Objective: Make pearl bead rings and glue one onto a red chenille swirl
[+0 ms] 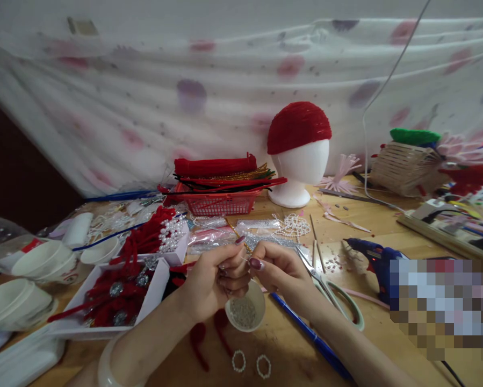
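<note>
My left hand [213, 279] and my right hand [277, 271] meet over the middle of the wooden table, fingers pinched together. A thin gold wire [235, 231] rises from between the fingertips of both. The left hand also cradles a small white cup of tiny beads [245, 310] against its lower fingers. Two small bead rings [251, 364] lie on the table below the hands. Red pipe cleaner pieces [203, 338] lie under my left wrist.
Scissors [330, 287] and a blue pen [309, 336] lie right of my hands, a blue glue gun [376, 258] beyond. A white tray of red ornaments [120, 293] and paper bowls [40, 260] sit left. A red basket [217, 203] and foam head with red cap [300, 156] stand behind.
</note>
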Tool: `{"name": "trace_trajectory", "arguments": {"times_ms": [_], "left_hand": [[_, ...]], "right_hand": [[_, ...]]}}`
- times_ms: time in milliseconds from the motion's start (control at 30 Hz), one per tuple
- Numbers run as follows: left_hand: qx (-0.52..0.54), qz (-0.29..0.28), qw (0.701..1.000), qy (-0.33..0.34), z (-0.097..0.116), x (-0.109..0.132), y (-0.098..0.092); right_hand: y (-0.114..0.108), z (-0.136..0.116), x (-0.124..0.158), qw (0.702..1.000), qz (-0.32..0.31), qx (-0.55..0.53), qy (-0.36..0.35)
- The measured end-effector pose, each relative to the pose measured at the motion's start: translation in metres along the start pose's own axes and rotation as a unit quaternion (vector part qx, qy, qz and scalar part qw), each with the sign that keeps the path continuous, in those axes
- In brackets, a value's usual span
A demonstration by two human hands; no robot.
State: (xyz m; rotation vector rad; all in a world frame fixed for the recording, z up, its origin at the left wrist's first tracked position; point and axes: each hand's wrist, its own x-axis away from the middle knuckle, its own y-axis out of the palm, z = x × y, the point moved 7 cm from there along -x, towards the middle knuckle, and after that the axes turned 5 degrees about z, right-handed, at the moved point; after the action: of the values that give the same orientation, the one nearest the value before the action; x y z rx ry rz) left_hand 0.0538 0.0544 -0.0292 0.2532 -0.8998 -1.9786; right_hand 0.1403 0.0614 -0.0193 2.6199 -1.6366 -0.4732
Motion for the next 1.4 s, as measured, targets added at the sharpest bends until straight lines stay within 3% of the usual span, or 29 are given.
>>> {"name": "trace_trajectory", "arguments": {"times_ms": [800, 1100, 1400], "left_hand": [[-0.052, 0.037, 0.997, 0.036, 0.004, 0.0, 0.0], [-0.087, 0.046, 0.994, 0.049, 0.008, 0.0, 0.001], [-0.104, 0.065, 0.991, 0.047, 0.011, 0.004, 0.003]], "right_hand": [[-0.001, 0.004, -0.003, 1.0, -0.005, 0.001, 0.002], [-0.002, 0.016, -0.004, 0.997, -0.004, -0.036, 0.072], [-0.008, 0.017, -0.004, 0.997, 0.019, 0.058, 0.05]]}}
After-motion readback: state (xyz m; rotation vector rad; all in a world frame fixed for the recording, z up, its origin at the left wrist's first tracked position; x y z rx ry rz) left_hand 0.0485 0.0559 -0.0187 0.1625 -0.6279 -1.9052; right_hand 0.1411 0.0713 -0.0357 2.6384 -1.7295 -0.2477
